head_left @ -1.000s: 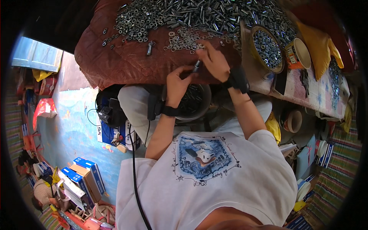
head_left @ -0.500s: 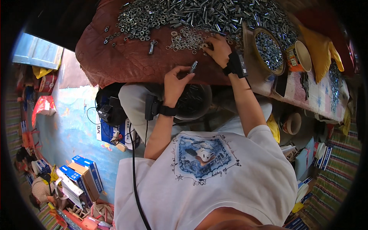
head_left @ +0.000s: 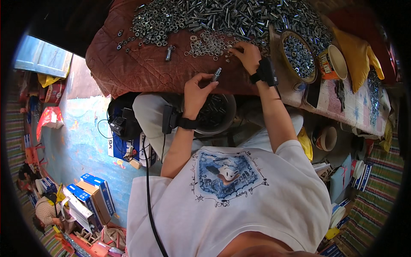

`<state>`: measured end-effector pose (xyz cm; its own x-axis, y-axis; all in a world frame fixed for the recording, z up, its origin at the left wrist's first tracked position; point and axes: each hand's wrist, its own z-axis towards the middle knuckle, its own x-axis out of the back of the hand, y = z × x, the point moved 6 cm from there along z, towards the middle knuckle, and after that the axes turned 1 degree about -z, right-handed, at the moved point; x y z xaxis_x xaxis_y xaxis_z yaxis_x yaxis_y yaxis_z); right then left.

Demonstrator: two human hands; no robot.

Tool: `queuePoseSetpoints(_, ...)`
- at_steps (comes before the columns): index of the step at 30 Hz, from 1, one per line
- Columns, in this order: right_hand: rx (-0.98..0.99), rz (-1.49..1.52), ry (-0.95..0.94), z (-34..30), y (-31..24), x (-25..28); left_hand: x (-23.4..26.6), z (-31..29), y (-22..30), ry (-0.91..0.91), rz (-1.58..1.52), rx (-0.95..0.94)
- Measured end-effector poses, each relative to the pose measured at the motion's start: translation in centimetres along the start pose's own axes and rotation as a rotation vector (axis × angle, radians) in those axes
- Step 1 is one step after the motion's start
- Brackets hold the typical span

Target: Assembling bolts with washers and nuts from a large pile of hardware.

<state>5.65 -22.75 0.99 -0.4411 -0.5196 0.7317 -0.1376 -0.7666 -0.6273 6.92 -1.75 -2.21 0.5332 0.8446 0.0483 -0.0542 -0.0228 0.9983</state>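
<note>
My left hand (head_left: pixel 198 91) holds a short metal bolt (head_left: pixel 216 74) upright between thumb and fingers, just above a dark bowl (head_left: pixel 216 112) on my lap that has metal parts in it. My right hand (head_left: pixel 245 55) reaches forward onto the reddish quilted cloth (head_left: pixel 141 68) and pinches at a small cluster of washers (head_left: pixel 208 43). I cannot tell whether it holds one. Behind lies a broad heap of bolts and nuts (head_left: pixel 222 15). Both wrists carry black bands.
A loose bolt (head_left: pixel 169 52) lies alone on the cloth to the left. A round basket of nuts (head_left: pixel 297 53) and an open tin can (head_left: pixel 332 63) stand at the right. Blue boxes (head_left: pixel 92 199) sit on the floor at lower left, cups and lids at right.
My right hand has moved away from the left hand, forward to the washers. The left hand still holds the bolt and has dropped slightly toward the bowl.
</note>
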Motion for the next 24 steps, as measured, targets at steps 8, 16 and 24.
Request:
queuePoseSetpoints(8,0.0,0.0,0.002,0.3,0.5,1.2,-0.5,0.3,0.4,-0.026,-0.039,0.025)
queuePoseSetpoints(16,0.159,0.301,-0.082,-3.9,-5.3,1.9,-0.5,0.7,0.4,-0.045,-0.014,0.068)
queuePoseSetpoints(24,0.483,0.054,0.033,-5.3,-6.6,1.9,-0.7,0.5,1.1,-0.062,0.064,0.054)
